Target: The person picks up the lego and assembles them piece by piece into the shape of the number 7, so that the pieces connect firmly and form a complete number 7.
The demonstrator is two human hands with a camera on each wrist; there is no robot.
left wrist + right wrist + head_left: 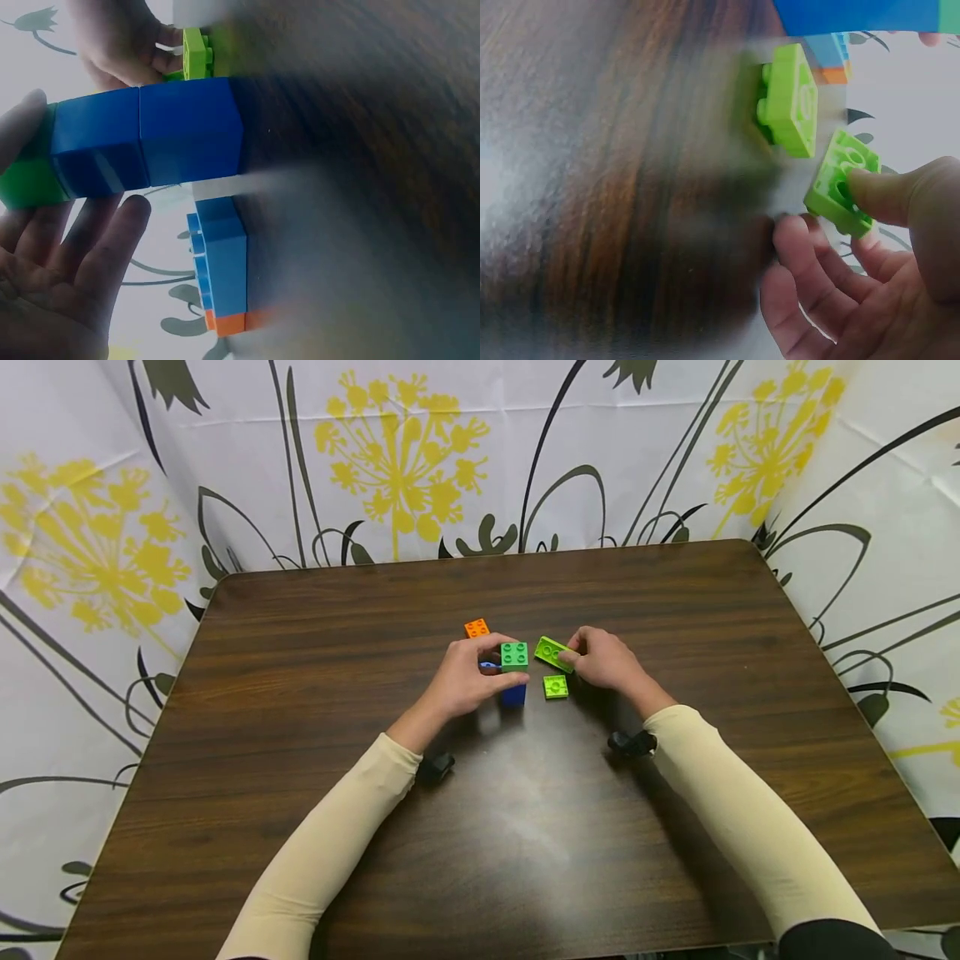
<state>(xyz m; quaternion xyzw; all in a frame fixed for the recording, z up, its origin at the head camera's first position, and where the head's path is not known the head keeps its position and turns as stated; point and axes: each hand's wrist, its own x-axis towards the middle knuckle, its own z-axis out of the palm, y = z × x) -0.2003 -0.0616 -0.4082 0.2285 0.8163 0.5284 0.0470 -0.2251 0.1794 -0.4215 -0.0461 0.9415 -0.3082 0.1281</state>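
In the head view my left hand (pixel 467 681) holds a green brick (pixel 514 657) between thumb and fingers. That brick tops an upright stack whose two lower bricks (pixel 187 131) are dark blue. Over to the right, my right hand (pixel 609 660) pinches a long, flat lime-green brick (pixel 826 191) between thumb and fingers, its hollow underside showing. A smaller square lime-green brick (pixel 556 687) lies upside down on the table, studs downward, between the stack and my right hand.
Behind the stack, a light blue brick (pixel 225 259) stands on the table, with an orange brick (pixel 477 628) just past it. The brown wooden table (pixel 300 710) reaches back to a flower-patterned cloth (pixel 465 452).
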